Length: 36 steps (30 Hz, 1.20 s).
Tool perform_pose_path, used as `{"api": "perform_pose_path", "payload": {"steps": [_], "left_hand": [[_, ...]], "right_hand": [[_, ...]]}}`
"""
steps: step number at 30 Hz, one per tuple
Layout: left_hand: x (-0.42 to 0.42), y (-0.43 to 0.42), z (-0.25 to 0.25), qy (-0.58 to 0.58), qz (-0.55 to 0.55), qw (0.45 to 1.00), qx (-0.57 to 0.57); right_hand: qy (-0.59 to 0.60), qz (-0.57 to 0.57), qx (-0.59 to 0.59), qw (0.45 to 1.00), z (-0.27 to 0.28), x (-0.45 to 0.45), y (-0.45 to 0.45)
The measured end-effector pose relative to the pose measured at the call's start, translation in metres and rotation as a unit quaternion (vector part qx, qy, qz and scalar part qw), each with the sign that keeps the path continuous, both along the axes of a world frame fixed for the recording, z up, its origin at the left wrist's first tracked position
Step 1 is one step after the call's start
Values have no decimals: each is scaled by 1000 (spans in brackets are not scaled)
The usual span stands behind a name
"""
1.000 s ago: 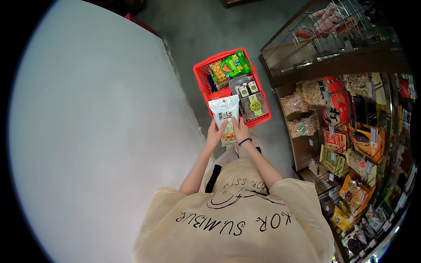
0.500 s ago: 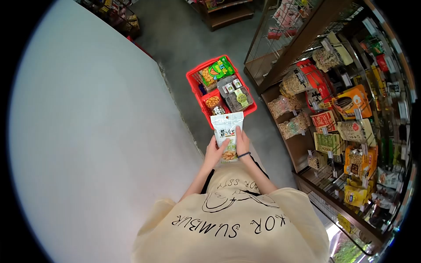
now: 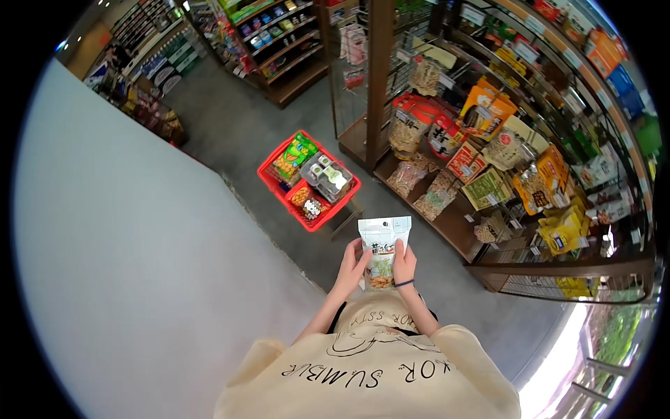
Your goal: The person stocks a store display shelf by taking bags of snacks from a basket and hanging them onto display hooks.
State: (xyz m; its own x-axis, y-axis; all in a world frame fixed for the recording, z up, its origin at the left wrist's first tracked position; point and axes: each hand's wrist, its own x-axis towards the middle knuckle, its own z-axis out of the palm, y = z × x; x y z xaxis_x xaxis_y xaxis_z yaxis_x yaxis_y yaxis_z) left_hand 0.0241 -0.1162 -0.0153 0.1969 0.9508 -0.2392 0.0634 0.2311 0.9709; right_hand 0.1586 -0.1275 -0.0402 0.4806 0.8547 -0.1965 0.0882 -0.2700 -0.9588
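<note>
A white snack bag [image 3: 381,253] with dark characters and a picture of nuts near its bottom is held upright in front of my body. My left hand [image 3: 352,267] grips its left side, thumb on the front. On the other edge, my right hand [image 3: 404,265] is closed round the bag, with a dark band at the wrist. Ahead and to the left is a red shopping basket [image 3: 313,225]. Inside it lie a green snack bag [image 3: 296,155], clear plastic boxes [image 3: 328,177] with dark contents, and a red snack bag [image 3: 305,198].
A wire shelf rack [image 3: 447,225] with many packaged foods runs along the right. To the left stands a large pale wall or panel [image 3: 139,244]. Another stocked shelf [image 3: 283,42] is at the back, across the grey floor [image 3: 237,133].
My view has swung toward the right and up, so more of the rack and far store shows. The basket now appears farther left, apart from the bag. Both hands still hold the bag.
</note>
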Motion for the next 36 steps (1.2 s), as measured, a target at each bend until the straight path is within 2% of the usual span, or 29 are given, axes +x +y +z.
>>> {"api": "perform_pose_path", "payload": {"steps": [4,6,9,11,14,16,20,26,28,31,34,36], "left_hand": [[37,9,14,-42,-37,998,25],[61,12,16,-52,-72,996,18],[106,20,14,-127,-142,982,19],[141,24,20,-143,-183,973,-6],[193,27,42,-184,-243,952,-22],[224,23,53,-177,-268,946,-42],[291,17,60,-176,-301,937,-34],[383,-1,83,-231,-290,929,-1],[401,-7,93,-234,-300,925,-12],[424,-4,103,-267,-293,917,-33],[438,6,110,-249,-326,912,17],[441,11,126,-237,-340,908,57]], "right_hand": [[35,-71,27,996,1,31,-19],[22,-103,31,994,2,50,-25],[21,-140,45,989,17,87,-34],[-26,-162,60,985,31,113,-42],[-33,-221,89,971,40,159,-54],[-47,-247,72,965,46,186,-62],[-67,-296,143,942,68,234,-74],[-85,-317,209,921,83,311,-92],[-85,-325,203,920,95,330,-99],[-66,-327,260,906,117,355,-98],[-29,-318,292,902,155,366,-89],[-40,-302,297,905,161,377,-79]]}}
